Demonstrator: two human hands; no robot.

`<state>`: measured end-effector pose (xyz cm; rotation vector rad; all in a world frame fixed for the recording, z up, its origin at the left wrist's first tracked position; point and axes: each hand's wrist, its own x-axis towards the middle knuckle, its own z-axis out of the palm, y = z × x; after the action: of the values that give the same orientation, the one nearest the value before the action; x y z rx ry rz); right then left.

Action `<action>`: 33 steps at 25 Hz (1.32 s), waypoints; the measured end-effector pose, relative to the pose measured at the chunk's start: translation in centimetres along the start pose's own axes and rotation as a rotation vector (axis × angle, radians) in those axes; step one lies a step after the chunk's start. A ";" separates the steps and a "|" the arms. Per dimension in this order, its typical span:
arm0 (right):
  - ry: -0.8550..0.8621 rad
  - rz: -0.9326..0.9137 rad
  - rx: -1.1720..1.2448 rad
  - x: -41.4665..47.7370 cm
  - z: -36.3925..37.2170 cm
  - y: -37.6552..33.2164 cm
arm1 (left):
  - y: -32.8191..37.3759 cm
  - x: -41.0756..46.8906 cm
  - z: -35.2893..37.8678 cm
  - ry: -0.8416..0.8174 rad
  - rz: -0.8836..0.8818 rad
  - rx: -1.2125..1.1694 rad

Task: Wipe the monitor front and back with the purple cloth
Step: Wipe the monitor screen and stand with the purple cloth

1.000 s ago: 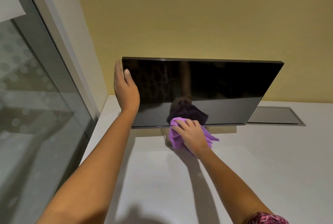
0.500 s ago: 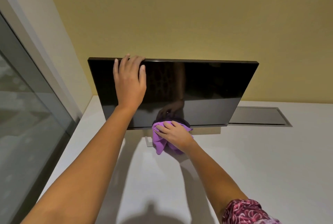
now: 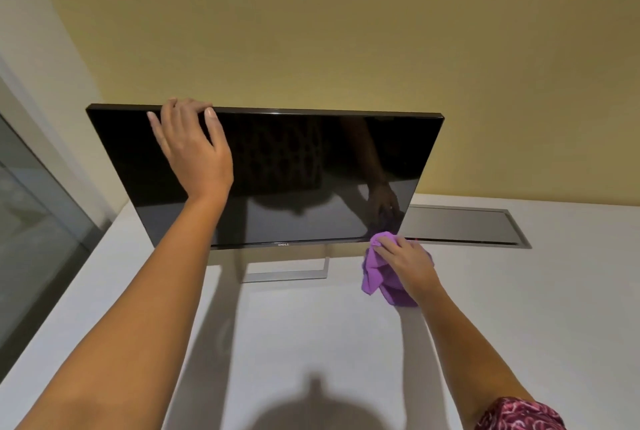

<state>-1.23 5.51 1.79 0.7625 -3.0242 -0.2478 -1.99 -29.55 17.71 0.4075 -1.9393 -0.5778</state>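
A dark, glossy monitor (image 3: 294, 170) stands switched off on a white desk (image 3: 311, 343), its screen tilted and mirroring the person's arm and patterned clothing; a thin silver strip with a small logo runs along its bottom edge, above an open rectangular silver stand (image 3: 287, 275). The left hand (image 3: 194, 149) grips the monitor near its upper left, fingers curled over the top edge and thumb lying on the glass. The right hand (image 3: 408, 263), fingers closed round a bunched purple cloth (image 3: 374, 274), presses it to the screen's lower right corner, the loose folds hanging down to the desk. A yellow wall (image 3: 346, 31) rises close behind the monitor. A grey hatch (image 3: 457, 225) is set flush in the desk just right of that corner. A glass panel (image 3: 34, 204) borders the desk's left side. Bare desk stretches in front and to the right. A red patterned sleeve (image 3: 516, 415) shows at the lower right.
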 end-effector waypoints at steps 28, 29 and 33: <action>1.246 0.188 0.576 6.2 -17.3 -3.6 | 7.5 -3.2 2.5 -0.252 0.280 -0.007; 1.201 0.067 0.440 7.3 -18.6 -4.6 | 7.5 -3.3 2.5 -0.249 0.276 -0.008; 1.076 0.011 0.103 11.1 -19.6 -5.5 | 7.3 -3.2 2.6 -0.240 0.275 -0.060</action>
<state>-7.40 -7.40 20.05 0.5954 -2.0186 0.2537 -3.23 -21.31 18.44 0.0303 -2.1551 -0.5208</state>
